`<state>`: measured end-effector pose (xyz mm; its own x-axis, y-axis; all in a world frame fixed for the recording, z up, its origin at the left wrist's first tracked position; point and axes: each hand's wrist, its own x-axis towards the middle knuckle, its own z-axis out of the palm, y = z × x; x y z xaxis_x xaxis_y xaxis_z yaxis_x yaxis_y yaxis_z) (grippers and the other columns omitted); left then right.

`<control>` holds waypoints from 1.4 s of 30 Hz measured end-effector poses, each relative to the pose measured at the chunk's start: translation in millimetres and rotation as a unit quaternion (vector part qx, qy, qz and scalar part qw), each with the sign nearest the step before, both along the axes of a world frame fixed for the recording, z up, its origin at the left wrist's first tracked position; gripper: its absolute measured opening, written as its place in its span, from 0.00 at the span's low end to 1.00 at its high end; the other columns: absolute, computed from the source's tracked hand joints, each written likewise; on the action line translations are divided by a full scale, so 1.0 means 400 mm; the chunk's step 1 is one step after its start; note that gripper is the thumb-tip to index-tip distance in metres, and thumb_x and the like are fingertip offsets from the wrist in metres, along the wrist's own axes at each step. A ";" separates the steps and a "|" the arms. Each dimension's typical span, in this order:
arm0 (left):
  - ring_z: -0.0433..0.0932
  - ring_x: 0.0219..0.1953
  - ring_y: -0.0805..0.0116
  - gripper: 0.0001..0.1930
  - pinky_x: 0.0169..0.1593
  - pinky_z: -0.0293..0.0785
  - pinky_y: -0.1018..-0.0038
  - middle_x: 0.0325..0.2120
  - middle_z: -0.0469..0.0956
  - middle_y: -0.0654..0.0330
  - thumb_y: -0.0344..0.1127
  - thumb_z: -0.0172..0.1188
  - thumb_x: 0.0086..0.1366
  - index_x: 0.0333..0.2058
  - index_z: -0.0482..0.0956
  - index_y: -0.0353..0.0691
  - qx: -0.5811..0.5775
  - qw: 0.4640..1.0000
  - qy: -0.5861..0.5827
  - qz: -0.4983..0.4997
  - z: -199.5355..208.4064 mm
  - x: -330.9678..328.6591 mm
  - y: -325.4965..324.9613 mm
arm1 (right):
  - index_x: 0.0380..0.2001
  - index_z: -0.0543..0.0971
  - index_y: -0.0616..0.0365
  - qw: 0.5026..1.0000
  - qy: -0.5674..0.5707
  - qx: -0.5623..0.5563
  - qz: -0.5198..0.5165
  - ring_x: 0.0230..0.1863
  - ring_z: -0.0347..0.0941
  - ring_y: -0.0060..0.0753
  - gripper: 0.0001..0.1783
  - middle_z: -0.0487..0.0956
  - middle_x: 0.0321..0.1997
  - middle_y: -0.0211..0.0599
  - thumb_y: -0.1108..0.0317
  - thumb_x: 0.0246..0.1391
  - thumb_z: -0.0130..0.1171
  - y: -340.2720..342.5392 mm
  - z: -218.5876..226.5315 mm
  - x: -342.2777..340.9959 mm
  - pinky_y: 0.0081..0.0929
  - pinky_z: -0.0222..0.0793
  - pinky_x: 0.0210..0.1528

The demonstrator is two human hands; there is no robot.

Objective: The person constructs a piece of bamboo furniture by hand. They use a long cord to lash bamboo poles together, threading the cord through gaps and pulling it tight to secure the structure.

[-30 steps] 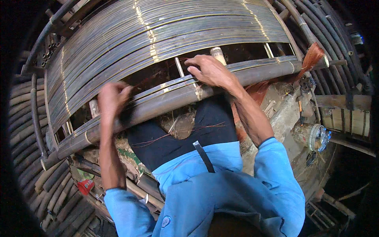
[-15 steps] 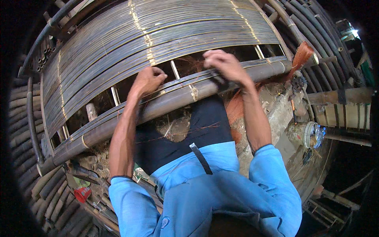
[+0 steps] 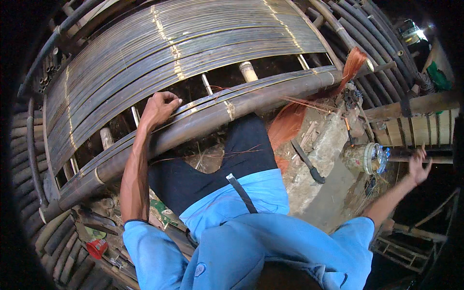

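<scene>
My left hand (image 3: 160, 109) hovers at the near edge of a panel of long, dark bamboo slats (image 3: 130, 72). Its fingers curl in against the thumb in a pinch; whatever may be between them is too small to make out. Beneath that wrist runs a thick bamboo pole (image 3: 193, 129), with thin slats lying along it and pale ties around it. Thin reddish strands (image 3: 220, 89) show on the slats to the right of the hand. Far off to the right, my right hand (image 3: 418, 166) is in the air with fingers spread, holding nothing.
Reddish-brown fibre (image 3: 290, 126) lies beside my right leg, and another tuft (image 3: 354, 63) hangs at the pole's right end. A dark-handled knife (image 3: 309, 163) rests on the ground. Further right stands a bucket (image 3: 360, 158). A red cup (image 3: 97, 248) sits at lower left.
My right hand has swung from above the pole far out to the right, and its fingers have spread. The left hand stays near the slats. The knife has come into sight.
</scene>
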<state>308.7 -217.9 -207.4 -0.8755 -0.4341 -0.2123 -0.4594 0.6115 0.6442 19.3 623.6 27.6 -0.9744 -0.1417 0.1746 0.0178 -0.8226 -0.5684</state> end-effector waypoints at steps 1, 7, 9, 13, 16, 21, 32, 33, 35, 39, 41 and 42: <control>0.84 0.39 0.57 0.20 0.47 0.76 0.63 0.34 0.85 0.48 0.47 0.63 0.66 0.44 0.85 0.33 0.005 1.000 0.005 -0.002 -0.002 -0.005 0.007 | 0.71 0.51 0.73 0.999 -0.011 0.030 0.002 0.46 0.65 0.35 0.44 0.67 0.45 0.40 0.65 0.60 0.60 0.164 0.038 0.031 0.32 0.64 0.57; 0.85 0.35 0.53 0.23 0.45 0.78 0.63 0.30 0.85 0.44 0.52 0.62 0.65 0.41 0.87 0.35 0.048 0.998 0.034 0.031 -0.018 -0.001 0.041 | 0.57 0.73 0.75 0.578 -0.264 0.545 -0.546 0.53 0.75 0.54 0.47 0.77 0.56 0.55 0.37 0.53 0.65 0.507 0.020 0.220 0.50 0.73 0.54; 0.85 0.33 0.53 0.24 0.44 0.78 0.62 0.27 0.84 0.45 0.55 0.61 0.65 0.40 0.88 0.37 0.053 0.998 0.012 0.036 0.001 -0.006 0.049 | 0.48 0.80 0.76 0.299 -0.343 0.797 -0.399 0.46 0.77 0.50 0.50 0.82 0.45 0.53 0.31 0.47 0.65 0.496 -0.054 0.268 0.48 0.75 0.45; 0.83 0.28 0.53 0.27 0.41 0.77 0.57 0.20 0.82 0.49 0.62 0.59 0.64 0.36 0.89 0.41 0.052 0.998 -0.016 0.023 -0.008 -0.038 0.085 | 0.47 0.81 0.67 0.131 -0.041 0.987 -0.086 0.42 0.83 0.55 0.35 0.84 0.43 0.57 0.46 0.48 0.72 0.186 -0.311 0.138 0.44 0.75 0.43; 0.83 0.29 0.51 0.28 0.42 0.77 0.55 0.22 0.83 0.51 0.65 0.58 0.63 0.36 0.90 0.45 0.022 0.999 -0.027 0.030 -0.007 -0.023 0.105 | 0.54 0.81 0.58 0.410 0.134 0.896 -0.109 0.54 0.79 0.52 0.30 0.82 0.52 0.54 0.48 0.55 0.67 -0.391 -0.526 0.094 0.40 0.71 0.57; 0.84 0.33 0.49 0.26 0.43 0.77 0.55 0.25 0.85 0.50 0.64 0.59 0.62 0.37 0.90 0.47 0.007 0.999 -0.008 0.047 -0.017 -0.020 0.110 | 0.40 0.84 0.61 0.618 0.336 0.698 -0.135 0.44 0.79 0.50 0.22 0.83 0.41 0.48 0.52 0.55 0.69 -1.235 -0.548 0.255 0.38 0.74 0.51; 0.85 0.33 0.48 0.24 0.43 0.78 0.56 0.26 0.85 0.49 0.61 0.61 0.62 0.37 0.90 0.45 0.011 1.000 -0.002 0.019 -0.003 -0.016 0.104 | 0.22 0.80 0.66 0.723 0.319 0.595 0.149 0.52 0.70 0.44 0.20 0.74 0.51 0.48 0.58 0.60 0.63 -1.425 -0.574 0.395 0.39 0.66 0.56; 0.85 0.33 0.48 0.24 0.43 0.78 0.56 0.26 0.85 0.49 0.61 0.61 0.62 0.37 0.90 0.45 0.013 1.000 -0.005 0.018 -0.002 -0.017 0.105 | 0.21 0.80 0.66 0.786 0.268 0.518 0.205 0.55 0.70 0.40 0.22 0.74 0.54 0.47 0.58 0.63 0.61 -1.425 -0.554 0.406 0.38 0.65 0.57; 0.85 0.33 0.50 0.24 0.44 0.78 0.57 0.25 0.84 0.50 0.60 0.60 0.62 0.37 0.90 0.45 0.005 1.000 -0.022 -0.009 -0.001 -0.024 0.104 | 0.24 0.81 0.66 0.805 0.303 0.457 0.228 0.60 0.68 0.34 0.23 0.74 0.61 0.49 0.57 0.67 0.57 -1.434 -0.551 0.385 0.38 0.64 0.61; 0.85 0.33 0.51 0.25 0.44 0.77 0.57 0.25 0.84 0.50 0.61 0.60 0.63 0.37 0.89 0.44 0.054 0.998 -0.033 -0.015 -0.017 -0.029 0.080 | 0.32 0.79 0.62 0.920 0.134 0.245 0.276 0.58 0.72 0.36 0.20 0.74 0.64 0.56 0.57 0.72 0.49 -1.477 -0.546 0.396 0.42 0.61 0.67; 0.84 0.33 0.52 0.24 0.44 0.76 0.57 0.24 0.83 0.49 0.60 0.61 0.63 0.37 0.89 0.43 0.073 0.997 -0.035 -0.016 -0.034 -0.035 0.071 | 0.32 0.76 0.59 0.943 0.046 0.139 0.300 0.49 0.76 0.39 0.20 0.82 0.48 0.49 0.56 0.73 0.47 -1.497 -0.549 0.400 0.43 0.63 0.65; 0.84 0.33 0.52 0.24 0.44 0.76 0.57 0.24 0.83 0.49 0.60 0.61 0.63 0.37 0.89 0.43 0.073 0.997 -0.036 -0.017 -0.039 -0.037 0.069 | 0.30 0.75 0.57 0.945 0.064 0.089 0.307 0.33 0.72 0.33 0.20 0.76 0.30 0.33 0.55 0.73 0.46 -1.509 -0.555 0.392 0.36 0.67 0.55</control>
<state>294.1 -190.2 -222.9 -0.8695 -0.3641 -0.3338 -0.4881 0.5299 0.6935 176.2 20.0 -194.2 -0.6713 -0.7118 0.2068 0.3820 -0.5713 -0.7264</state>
